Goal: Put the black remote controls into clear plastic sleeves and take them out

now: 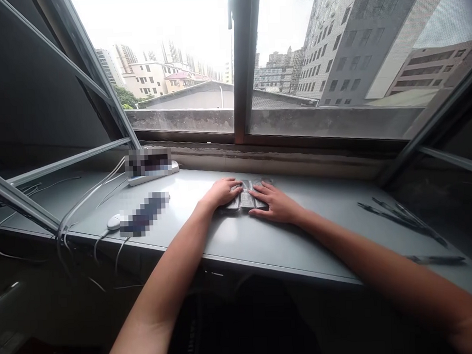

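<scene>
A grey, shiny, plastic-looking packet lies flat on the pale desk, with what look like folds or sections across it. My left hand rests on its left part, palm down, fingers stretched out. On its right part lies my right hand, fingers spread and pointing left. Both hands press on the packet from above rather than wrapping round it. What is inside the packet cannot be made out, and its outer ends are partly hidden under my hands.
A white power strip stands by the window, partly blurred out. A white computer mouse and a pixelated dark object lie at the left. White cables hang over the front edge. Dark pens lie at the right. Metal frames flank the desk.
</scene>
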A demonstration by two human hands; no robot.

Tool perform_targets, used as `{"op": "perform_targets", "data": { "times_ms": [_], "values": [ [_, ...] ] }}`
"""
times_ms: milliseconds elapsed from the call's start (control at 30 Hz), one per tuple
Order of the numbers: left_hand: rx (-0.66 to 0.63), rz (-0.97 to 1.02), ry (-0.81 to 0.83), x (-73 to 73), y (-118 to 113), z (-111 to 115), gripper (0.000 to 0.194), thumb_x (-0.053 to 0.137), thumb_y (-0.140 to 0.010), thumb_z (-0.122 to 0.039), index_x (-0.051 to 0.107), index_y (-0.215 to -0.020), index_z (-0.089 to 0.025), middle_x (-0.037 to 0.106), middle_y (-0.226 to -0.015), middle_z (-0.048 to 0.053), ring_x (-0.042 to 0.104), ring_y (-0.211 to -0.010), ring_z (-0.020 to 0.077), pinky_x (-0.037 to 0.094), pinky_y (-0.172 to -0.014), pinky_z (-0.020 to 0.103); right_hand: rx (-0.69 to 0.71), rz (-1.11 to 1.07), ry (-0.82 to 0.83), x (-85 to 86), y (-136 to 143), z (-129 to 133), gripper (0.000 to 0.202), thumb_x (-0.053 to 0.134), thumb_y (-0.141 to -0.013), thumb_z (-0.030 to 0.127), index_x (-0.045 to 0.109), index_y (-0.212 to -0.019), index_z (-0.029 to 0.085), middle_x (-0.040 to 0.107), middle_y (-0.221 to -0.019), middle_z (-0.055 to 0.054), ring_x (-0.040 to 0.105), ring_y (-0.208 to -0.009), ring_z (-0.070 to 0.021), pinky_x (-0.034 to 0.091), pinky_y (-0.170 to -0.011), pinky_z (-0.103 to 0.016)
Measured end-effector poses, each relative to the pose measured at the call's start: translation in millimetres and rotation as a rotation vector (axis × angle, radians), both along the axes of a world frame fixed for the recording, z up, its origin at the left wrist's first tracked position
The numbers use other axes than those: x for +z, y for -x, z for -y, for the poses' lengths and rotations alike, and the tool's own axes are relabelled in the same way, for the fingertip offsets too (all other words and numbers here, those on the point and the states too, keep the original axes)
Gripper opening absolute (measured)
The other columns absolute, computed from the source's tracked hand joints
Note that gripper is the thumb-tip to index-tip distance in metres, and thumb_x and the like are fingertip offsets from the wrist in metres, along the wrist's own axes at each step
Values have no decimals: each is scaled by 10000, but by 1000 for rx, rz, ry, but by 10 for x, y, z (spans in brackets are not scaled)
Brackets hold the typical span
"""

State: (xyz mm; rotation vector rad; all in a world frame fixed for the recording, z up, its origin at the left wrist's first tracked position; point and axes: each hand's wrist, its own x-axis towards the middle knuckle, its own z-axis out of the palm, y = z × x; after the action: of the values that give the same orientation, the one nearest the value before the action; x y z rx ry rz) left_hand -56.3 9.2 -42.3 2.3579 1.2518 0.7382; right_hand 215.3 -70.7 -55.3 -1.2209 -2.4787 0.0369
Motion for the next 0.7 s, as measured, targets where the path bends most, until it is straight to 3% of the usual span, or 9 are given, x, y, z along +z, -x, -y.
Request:
{"op": "perform_targets", "data": {
  "times_ms": [167,467,600,700],
  "values": [
    [-82,136,-41,-23,30,11,383,690,-971,-524,868,-1200,-273,745,-1406,115,629,-1406,341,384,-1296,433,22,-7,3,-7,3,84,793,672,-993,713,558,-1657,294,481,-1728,-119,368,-1620,-484,364,-1289,-669],
    [-123,117,-33,13,65,48,328,694,-990,-508,885,-1148,-293,754,-1381,100,674,-1343,353,441,-1263,444,-19,-99,22,-16,140,217,760,587,-1041,701,577,-1636,228,529,-1687,-165,399,-1602,-471,359,-1285,-669],
    [-128,99,-134,45,46,77,334,644,-1027,-481,878,-1128,-264,774,-1307,122,662,-1335,347,431,-1264,464,-86,-341,-16,0,61,71,529,407,-1143,454,688,-1498,181,656,-1535,-168,575,-1464,-350,427,-1273,-545],
    [-88,138,-183,70,46,96,353,591,-1060,-466,863,-1123,-249,777,-1267,127,685,-1258,321,466,-1227,455,-158,-348,-119,-42,-69,-77,451,504,-1045,288,726,-1413,152,671,-1486,-184,498,-1506,-378,345,-1320,-577]
  ]
}}
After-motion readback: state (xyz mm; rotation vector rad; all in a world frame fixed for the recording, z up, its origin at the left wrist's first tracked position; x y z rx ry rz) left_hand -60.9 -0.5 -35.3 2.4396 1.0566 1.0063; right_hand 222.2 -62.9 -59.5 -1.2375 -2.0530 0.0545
